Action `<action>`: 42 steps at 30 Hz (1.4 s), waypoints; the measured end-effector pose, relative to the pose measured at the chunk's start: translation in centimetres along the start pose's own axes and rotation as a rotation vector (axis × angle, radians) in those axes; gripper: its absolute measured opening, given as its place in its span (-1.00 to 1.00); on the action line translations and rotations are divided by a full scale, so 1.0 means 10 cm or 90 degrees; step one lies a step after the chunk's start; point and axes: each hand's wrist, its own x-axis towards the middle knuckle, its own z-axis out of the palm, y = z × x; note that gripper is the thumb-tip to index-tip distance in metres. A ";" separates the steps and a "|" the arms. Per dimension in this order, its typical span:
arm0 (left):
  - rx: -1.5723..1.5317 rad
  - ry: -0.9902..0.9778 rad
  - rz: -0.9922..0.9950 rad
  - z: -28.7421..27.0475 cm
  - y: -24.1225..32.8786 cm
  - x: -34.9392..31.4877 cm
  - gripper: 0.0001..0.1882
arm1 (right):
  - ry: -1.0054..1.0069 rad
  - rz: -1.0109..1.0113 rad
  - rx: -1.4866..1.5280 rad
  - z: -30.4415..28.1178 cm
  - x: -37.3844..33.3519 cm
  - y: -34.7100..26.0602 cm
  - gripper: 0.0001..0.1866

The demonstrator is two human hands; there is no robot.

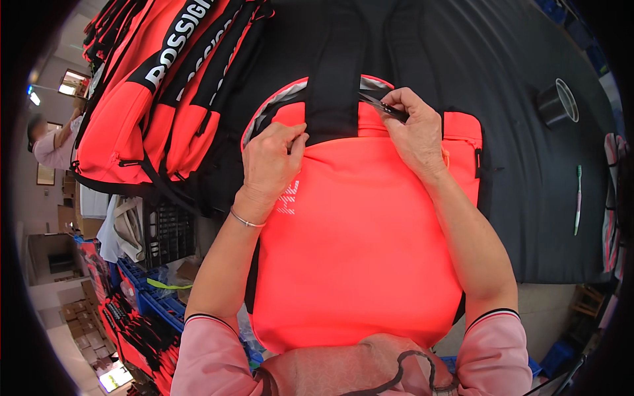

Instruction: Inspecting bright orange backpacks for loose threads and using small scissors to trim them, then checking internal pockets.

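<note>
A bright coral-red bag (356, 251) with black trim lies on the black table (528, 218) in front of me, its lower end hanging over the near edge. My left hand (272, 158) pinches the bag's upper rim beside a wide black strap (333, 99). My right hand (413, 129) holds small black snips (383, 105) at the grey-lined opening on the strap's right.
A stack of matching red and black bags (165, 86) lies at the upper left. A dark cup (558, 102) and a green and white toothbrush (578, 198) rest on the table at right. Blue crates (158, 300) and another person (53, 142) are at left.
</note>
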 end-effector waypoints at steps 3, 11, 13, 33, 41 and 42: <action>0.091 -0.041 0.033 -0.02 0.06 0.03 -0.94 | 0.000 -0.008 0.000 0.01 0.01 0.02 -0.84; 0.226 -0.149 0.140 -0.03 -0.01 0.28 -0.94 | -0.018 -0.005 -0.029 0.02 0.00 -0.01 -0.84; 0.133 -0.198 0.149 -0.06 -0.09 0.34 -0.93 | -0.023 -0.017 -0.062 0.04 0.00 -0.03 -0.84; -0.160 -0.002 -0.085 -0.06 0.05 -0.09 -0.93 | -0.026 -0.033 0.015 -0.03 0.01 0.05 -0.86; -0.001 -0.005 -0.022 0.08 0.03 -0.08 -0.89 | -0.047 -0.039 0.011 -0.01 -0.03 -0.07 -0.81; -0.005 -0.002 -0.025 0.09 0.04 -0.08 -0.89 | -0.015 -0.082 0.000 0.03 -0.06 -0.11 -0.79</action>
